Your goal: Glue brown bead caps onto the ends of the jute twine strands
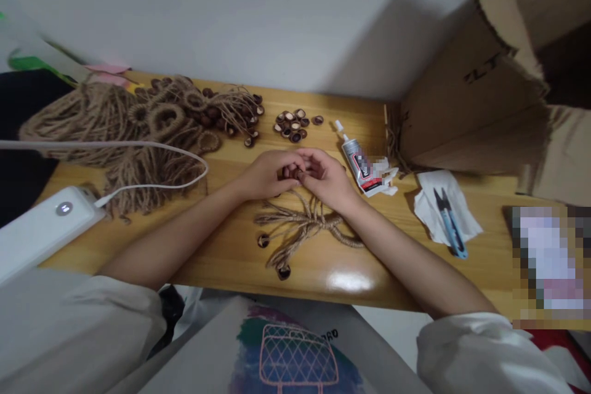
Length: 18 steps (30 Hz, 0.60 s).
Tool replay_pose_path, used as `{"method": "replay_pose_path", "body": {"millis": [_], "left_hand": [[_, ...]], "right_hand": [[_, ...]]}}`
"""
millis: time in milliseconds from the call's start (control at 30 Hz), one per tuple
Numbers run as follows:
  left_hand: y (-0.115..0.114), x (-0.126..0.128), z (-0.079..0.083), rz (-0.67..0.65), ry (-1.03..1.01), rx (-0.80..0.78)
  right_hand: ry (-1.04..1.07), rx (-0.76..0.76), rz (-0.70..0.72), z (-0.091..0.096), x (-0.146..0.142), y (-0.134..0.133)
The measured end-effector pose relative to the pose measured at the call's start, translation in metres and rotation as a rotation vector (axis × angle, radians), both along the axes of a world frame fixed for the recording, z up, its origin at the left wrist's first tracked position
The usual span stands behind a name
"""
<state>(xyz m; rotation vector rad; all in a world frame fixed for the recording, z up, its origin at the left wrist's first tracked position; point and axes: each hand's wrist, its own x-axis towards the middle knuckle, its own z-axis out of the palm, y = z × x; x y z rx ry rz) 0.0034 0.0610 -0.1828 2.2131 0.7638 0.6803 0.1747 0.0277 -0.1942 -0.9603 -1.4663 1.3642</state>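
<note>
My left hand [274, 175] and my right hand [325, 178] meet above the table, fingers curled together. Pinched between their fingertips is a small brown nutshell [299, 175], partly hidden by the fingers. Just below lies a knotted jute cord piece [314, 221] with a braided part and loose strands, its right end running under my right forearm. Nutshell halves sit at its strand ends, one on the left [263, 240] and another at the bottom [283, 272]. Beyond my hands is a small group of nutshell halves [290, 125]. A glue tube [357, 163] lies right of my right hand, its white nozzle pointing away.
Jute bundles [87, 114] and cord rings with nutshells fill the back left. A white device [50, 231] with a cable [184, 184] lies left. On the right are blue-handled snips [450, 225] on a tissue [427, 197], a blurred-out phone [549, 258] and a cardboard box [457, 104].
</note>
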Motion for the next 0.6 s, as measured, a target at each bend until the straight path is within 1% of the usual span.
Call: {"method": "replay_pose_path", "body": {"millis": [267, 600], "left_hand": [[-0.0005, 0.0005, -0.0001, -0.002, -0.010, 0.025], [-0.0003, 0.0008, 0.0014, -0.007, -0.023, -0.020]], "right_hand": [[-0.035, -0.025, -0.010, -0.0015, -0.0008, -0.0009], [-0.071, -0.034, -0.014, 0.0036, -0.0017, -0.0016]]}}
